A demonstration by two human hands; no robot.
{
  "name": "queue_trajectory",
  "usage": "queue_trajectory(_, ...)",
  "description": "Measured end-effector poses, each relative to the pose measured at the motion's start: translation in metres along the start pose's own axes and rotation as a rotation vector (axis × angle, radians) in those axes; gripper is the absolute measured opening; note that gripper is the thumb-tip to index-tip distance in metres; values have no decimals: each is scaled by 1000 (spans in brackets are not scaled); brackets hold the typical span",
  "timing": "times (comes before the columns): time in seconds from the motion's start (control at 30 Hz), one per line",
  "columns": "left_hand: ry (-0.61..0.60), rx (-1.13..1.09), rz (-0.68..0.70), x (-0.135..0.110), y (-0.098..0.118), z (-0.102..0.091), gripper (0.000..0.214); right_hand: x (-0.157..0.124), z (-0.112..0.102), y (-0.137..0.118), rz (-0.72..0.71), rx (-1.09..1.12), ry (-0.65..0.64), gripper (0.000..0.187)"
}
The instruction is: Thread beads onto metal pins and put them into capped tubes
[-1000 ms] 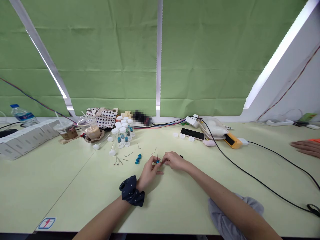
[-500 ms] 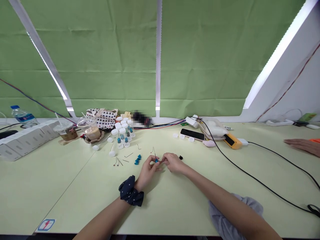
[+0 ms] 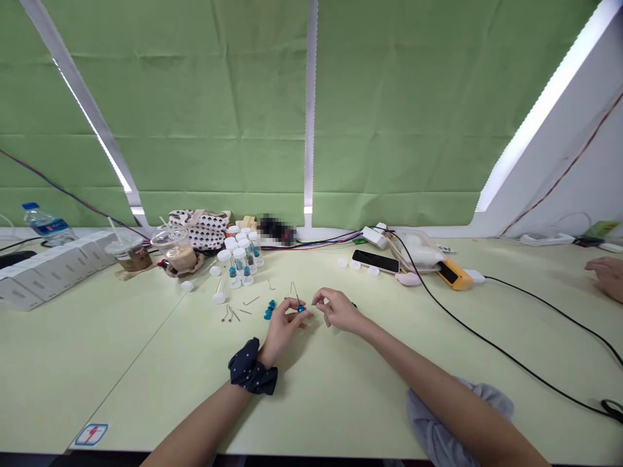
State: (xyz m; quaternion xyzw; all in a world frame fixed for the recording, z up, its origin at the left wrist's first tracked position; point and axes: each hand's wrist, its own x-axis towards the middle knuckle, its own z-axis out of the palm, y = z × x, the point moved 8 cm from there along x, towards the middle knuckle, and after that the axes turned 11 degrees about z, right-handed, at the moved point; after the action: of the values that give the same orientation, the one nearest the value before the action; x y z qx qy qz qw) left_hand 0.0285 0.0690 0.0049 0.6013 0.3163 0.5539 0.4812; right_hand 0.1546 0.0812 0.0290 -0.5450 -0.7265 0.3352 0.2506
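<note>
**Blue part pinched in the left hand at mid-bench**

The blue part, a small bead with thin wire leads standing up from it, sits between the thumb and fingertips of the left hand, which pinches it just above the bench. The right hand is at 3 o'clock from the part, close by but apart from it. Its fingers are curled, with thumb and forefinger drawn near each other; I cannot tell whether anything lies between them. A dark dotted scrunchie wraps the left wrist.

At 9 o'clock from the part, a few more blue pieces lie on the bench, with loose wire bits beyond them. At 10 o'clock stands a cluster of white-capped vials, with loose white caps beside it. Further at 10 o'clock are two plastic cups.

At 2 o'clock lie a phone and an orange device. From there a black cable runs off toward 4 o'clock. A grey cloth lies under the right forearm. Another person's hand rests at the far right edge.
</note>
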Motion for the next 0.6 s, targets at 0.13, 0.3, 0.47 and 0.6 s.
queue_trajectory(0.13, -6, 9, 22, 1, 0, -1, 27, -7, -1, -17, -148, 25, 54, 15)
queue_trajectory(0.3, -31, -72, -15, 2, -2, 2, 27, -10, -1, -22, -206, 15, 84, 17)
queue_trajectory(0.47, -42, -149, -48, 1, -1, 5, 30, -7, -3, -17, -190, 14, 110, 16)
queue_trajectory(0.6, -49, -165, -70, 0, -4, 5, 28, -7, -3, -17, -190, 18, 114, 17)
